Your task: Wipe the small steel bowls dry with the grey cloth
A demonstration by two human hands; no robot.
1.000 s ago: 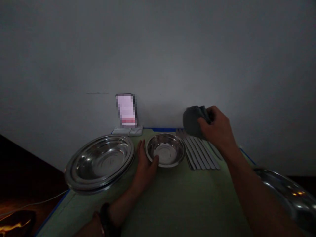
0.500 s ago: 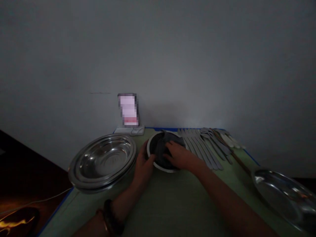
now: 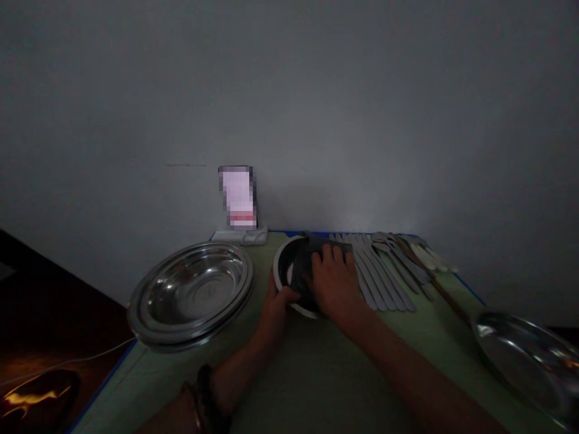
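Now left hand clamps bowl rim; right hand fingers flat, pressing soft cloth inside. Bowl likely light, slippery; rim safest hold.

- The inside of the small bowl is mostly covered by the dark cloth and the right hand pressed flat on it; only the left and near rim show.
- The left hand grips that rim, but its fingers are lost in the dim light behind the bowl's side.
- The card against the wall is blurred into blocks and unreadable.
- The steel dish on the right is cut off by the frame.
- The cutlery row is too dim to sort piece by piece.
- A dark shape with an orange glint, bottom left, is cut off and unidentifiable.
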